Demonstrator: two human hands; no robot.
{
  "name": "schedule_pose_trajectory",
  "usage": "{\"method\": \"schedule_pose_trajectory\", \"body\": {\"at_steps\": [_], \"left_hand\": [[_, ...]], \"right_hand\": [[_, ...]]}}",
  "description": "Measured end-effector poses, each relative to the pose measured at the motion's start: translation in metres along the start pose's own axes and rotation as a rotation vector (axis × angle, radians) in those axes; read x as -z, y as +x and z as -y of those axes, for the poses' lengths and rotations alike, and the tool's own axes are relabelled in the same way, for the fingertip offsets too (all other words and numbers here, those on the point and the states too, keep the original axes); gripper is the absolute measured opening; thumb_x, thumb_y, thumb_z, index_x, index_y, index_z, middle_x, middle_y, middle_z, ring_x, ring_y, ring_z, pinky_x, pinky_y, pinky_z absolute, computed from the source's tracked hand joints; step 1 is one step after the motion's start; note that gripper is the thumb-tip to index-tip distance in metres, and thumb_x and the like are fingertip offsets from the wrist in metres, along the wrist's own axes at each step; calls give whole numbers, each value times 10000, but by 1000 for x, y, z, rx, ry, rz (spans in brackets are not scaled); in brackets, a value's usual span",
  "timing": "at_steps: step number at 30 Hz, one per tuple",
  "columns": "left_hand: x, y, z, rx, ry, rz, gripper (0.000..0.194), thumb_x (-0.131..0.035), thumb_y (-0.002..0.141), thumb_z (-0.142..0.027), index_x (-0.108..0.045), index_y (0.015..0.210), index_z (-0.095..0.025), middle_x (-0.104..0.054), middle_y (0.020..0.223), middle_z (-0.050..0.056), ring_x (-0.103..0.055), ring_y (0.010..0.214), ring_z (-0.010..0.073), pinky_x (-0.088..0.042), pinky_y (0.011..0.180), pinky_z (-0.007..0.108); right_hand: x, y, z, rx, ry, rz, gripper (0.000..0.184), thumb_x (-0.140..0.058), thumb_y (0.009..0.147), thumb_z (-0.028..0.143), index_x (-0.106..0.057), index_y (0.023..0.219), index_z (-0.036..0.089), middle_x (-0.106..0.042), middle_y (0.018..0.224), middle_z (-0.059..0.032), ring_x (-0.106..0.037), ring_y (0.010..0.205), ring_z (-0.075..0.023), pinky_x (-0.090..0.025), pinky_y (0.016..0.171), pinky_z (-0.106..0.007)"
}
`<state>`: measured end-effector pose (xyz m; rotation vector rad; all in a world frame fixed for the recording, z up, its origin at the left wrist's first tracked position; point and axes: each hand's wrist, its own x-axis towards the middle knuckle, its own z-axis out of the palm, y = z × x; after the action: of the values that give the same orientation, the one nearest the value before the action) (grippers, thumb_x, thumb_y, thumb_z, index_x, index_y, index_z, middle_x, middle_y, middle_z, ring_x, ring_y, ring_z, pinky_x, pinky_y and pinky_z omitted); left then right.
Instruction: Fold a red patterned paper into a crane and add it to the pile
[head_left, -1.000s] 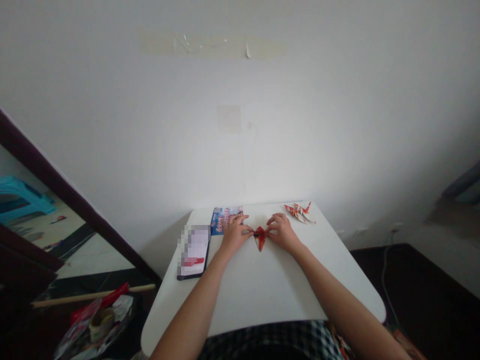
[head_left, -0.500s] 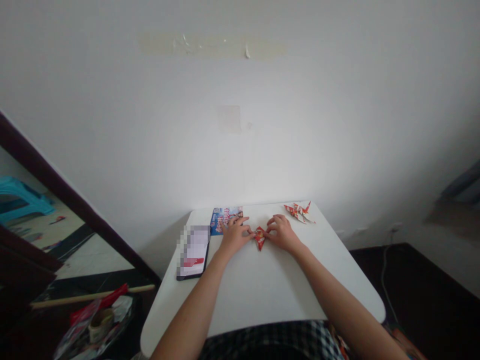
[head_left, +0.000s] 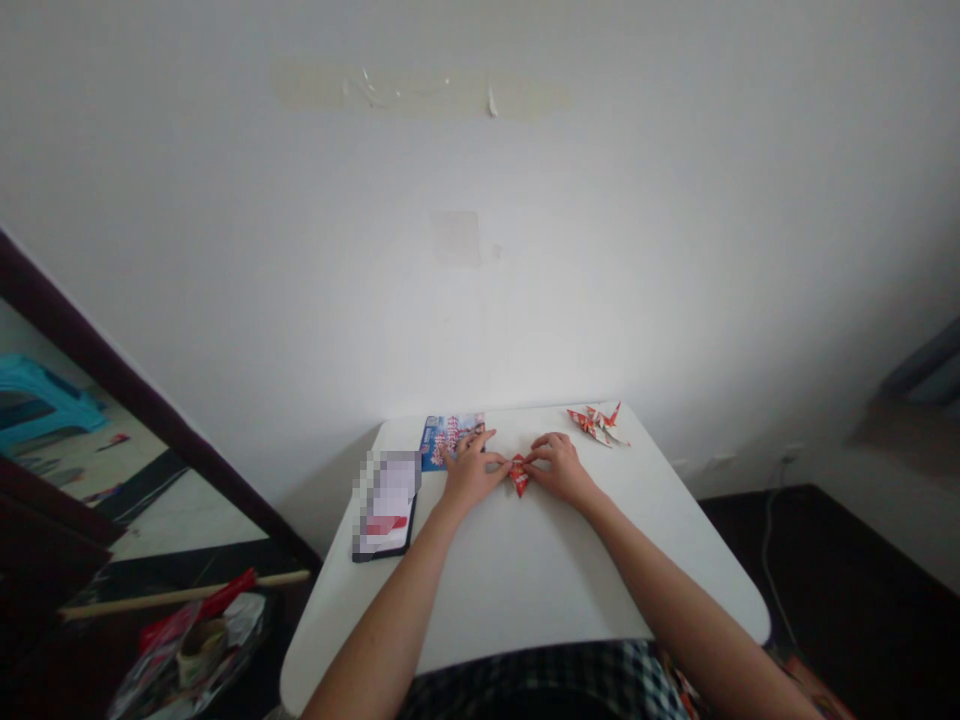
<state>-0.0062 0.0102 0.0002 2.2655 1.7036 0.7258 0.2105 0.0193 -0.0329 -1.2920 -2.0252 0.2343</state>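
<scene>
A small piece of folded red patterned paper (head_left: pixel 520 478), kite-shaped with a point toward me, is between my hands on the white table (head_left: pixel 525 590). My left hand (head_left: pixel 472 468) pinches its left side with thumb and forefinger, the other fingers spread above. From the right, my right hand (head_left: pixel 559 465) grips the opposite edge with its fingertips, the remaining fingers curled. Fine creases in the paper are too small to make out. Folded red-and-white paper figures (head_left: pixel 598 424) with pointed tips lie beyond my right hand.
A phone (head_left: pixel 388 505) with a partly blurred screen lies at the table's left. A blue printed leaflet (head_left: pixel 442 442) sits behind my left hand. The wall (head_left: pixel 480 330) rises at the far edge. Left of the table are a bag-lined bin (head_left: pixel 202 650) and a leaning mirror (head_left: pixel 180 500).
My fingertips have shifted slightly around the folded paper, my right fingers drawing a little closer to its top. The paper now looks slightly shorter; the other items stay put.
</scene>
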Motion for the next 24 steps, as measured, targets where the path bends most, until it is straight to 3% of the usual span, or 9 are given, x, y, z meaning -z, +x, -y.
{"method": "schedule_pose_trajectory", "body": {"at_steps": [4,11,19,24], "left_hand": [[-4,4,-5,73,0,-20,135,-759,859,-435,-815,785,-337,-510,1592,-47,-390,1457,375,-60,1164,838],[1,4,-14,128,14,25,124,-751,864,-455,-804,848,-344,-485,1609,-69,-362,1468,381,-87,1123,876],[-1,5,-14,137,19,32,139,-708,881,-481,-792,956,-400,-457,1624,-92,-311,1506,401,-91,1097,902],[-4,3,-15,130,45,21,169,-673,907,-470,-778,868,-343,-469,1616,-96,-317,1500,391,-97,1103,895]], "right_hand": [[-2,4,5,-96,-13,16,140,-773,866,385,-823,839,257,-701,1088,-87,-573,1137,-282,-440,1018,-428],[2,6,22,-228,-71,56,161,-794,857,392,-796,847,231,-666,1190,-91,-531,1194,-264,-403,1061,-397],[3,9,27,-283,-151,105,204,-784,866,429,-774,949,244,-617,1281,-99,-497,1262,-284,-384,1072,-404],[0,10,27,-278,-141,99,195,-769,877,429,-781,962,254,-610,1295,-96,-490,1268,-292,-380,1081,-415]]}}
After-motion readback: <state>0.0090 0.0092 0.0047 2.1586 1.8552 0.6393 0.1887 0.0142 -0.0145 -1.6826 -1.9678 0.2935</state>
